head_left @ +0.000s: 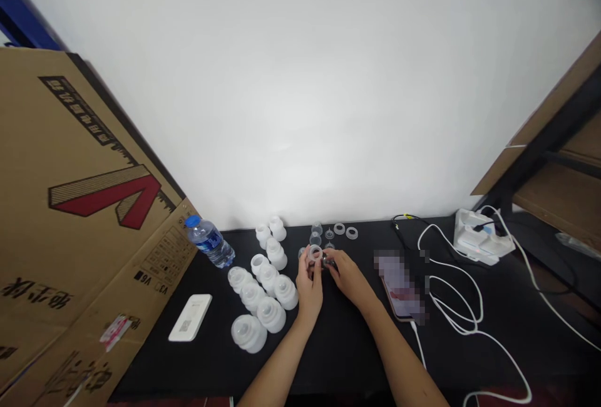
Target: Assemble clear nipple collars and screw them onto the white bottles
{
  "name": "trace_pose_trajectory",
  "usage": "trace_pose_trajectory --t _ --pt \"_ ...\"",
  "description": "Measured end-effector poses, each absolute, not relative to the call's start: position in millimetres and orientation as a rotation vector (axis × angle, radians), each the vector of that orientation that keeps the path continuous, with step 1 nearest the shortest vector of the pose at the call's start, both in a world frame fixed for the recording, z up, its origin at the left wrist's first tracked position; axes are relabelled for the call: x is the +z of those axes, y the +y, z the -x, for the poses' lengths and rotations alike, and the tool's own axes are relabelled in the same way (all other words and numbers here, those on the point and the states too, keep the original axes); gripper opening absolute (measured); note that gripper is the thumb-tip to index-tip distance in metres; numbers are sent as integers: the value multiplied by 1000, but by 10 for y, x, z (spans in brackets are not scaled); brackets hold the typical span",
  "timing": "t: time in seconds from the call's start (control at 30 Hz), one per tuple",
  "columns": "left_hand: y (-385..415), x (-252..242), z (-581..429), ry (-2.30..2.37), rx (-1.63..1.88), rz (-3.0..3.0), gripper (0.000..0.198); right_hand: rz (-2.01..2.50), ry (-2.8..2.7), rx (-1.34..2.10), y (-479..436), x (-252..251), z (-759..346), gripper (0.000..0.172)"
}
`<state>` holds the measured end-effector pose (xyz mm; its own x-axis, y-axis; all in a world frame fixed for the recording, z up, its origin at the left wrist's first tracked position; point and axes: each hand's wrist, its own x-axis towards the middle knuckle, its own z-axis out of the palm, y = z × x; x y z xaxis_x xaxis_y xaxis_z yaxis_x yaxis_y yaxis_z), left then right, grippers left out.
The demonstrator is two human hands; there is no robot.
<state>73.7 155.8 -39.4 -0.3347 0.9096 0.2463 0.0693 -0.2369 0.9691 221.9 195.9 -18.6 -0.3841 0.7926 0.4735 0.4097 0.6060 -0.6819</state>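
My left hand (308,285) is closed on a translucent screw ring (315,253), pinched between thumb and fingers with its opening facing up. Right beside it, my right hand (346,272) has its fingers drawn together around a small clear piece, mostly hidden by the fingertips. Behind the hands lie clear dome-shaped nipples (315,239), small clear valve-like parts (329,234) and two loose rings (352,233). To the left of my left hand stand several milky white baby bottles (271,314), some with clear domed tops and some with bare necks.
A water bottle (210,242) leans by the cardboard box (89,219) on the left, near a flat white device (190,317). On the right are a phone (401,291), white cables (457,319) and a power strip (483,235). A white wall (300,94) rises behind the black table (342,357).
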Motion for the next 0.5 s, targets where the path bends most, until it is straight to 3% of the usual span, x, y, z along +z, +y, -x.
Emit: trace_pose_trajectory --t 0.3,0.5 --pt "1513 -328 -764 1366 1525 -1411 51 994 -1510 796 2102 -302 -2277 32" --pt "1540 -308 -762 1345 1548 -1422 42 810 -1237 1225 2081 -241 -2250 48"
